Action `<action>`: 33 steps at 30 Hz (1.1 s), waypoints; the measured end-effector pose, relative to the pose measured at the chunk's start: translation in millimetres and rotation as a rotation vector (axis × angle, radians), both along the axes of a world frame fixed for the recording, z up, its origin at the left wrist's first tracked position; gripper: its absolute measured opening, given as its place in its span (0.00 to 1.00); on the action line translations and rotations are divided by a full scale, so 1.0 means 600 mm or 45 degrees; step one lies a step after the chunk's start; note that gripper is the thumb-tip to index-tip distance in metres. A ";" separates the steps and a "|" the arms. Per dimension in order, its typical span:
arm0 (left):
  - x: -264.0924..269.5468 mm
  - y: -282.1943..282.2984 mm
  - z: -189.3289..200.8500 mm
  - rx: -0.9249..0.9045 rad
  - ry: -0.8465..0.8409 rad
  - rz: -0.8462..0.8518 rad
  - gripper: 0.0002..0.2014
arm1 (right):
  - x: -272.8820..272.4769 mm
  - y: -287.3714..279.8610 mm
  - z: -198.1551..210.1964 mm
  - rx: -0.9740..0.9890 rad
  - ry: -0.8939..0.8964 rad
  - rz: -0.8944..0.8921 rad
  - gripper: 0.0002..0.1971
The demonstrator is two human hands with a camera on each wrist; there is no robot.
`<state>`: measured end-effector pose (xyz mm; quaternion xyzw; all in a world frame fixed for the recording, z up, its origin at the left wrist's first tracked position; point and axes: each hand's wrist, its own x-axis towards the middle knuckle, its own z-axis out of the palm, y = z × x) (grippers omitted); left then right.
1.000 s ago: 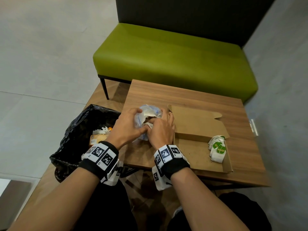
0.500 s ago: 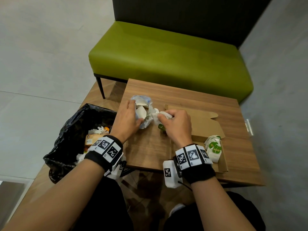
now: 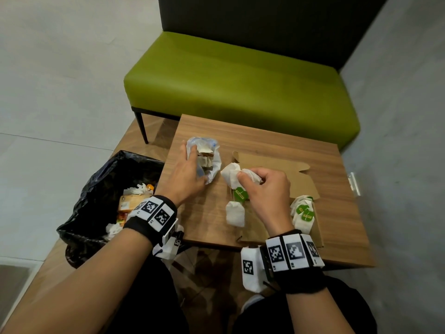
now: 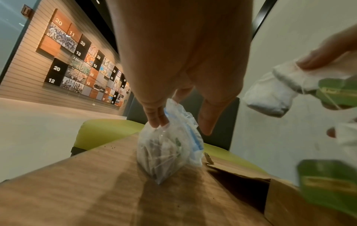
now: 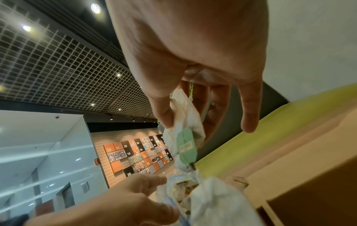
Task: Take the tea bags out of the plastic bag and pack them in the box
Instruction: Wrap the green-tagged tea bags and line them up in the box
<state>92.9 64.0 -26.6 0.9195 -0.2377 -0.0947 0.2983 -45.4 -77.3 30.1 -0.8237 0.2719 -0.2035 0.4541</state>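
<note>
Tea bags newly out of plastic bag

White tea bags, green tags, brown box.

A green padded seat with a dark backrest stands on the pale grey floor. Numbered photo panels cover the slatted wall under a grid ceiling.

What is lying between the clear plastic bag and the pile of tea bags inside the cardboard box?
In the head view: the right hand gripping white tea bags, one dangling.
</note>
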 end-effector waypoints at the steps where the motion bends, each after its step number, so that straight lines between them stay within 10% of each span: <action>1: -0.004 0.002 0.005 0.015 0.034 -0.023 0.44 | 0.002 0.000 -0.003 0.006 0.015 0.002 0.05; 9: -0.022 0.027 0.031 -0.166 0.030 -0.051 0.41 | 0.021 0.020 -0.040 0.013 0.121 0.040 0.08; 14: -0.061 0.041 0.038 -0.365 -0.018 0.052 0.20 | 0.035 0.027 -0.067 0.185 0.306 0.119 0.10; 21: -0.093 0.035 0.005 -0.256 0.406 -0.204 0.26 | 0.016 0.022 -0.080 0.509 0.361 0.139 0.12; 33: -0.083 0.025 -0.006 -0.140 0.282 -0.281 0.05 | -0.011 -0.012 -0.058 0.614 0.342 0.249 0.29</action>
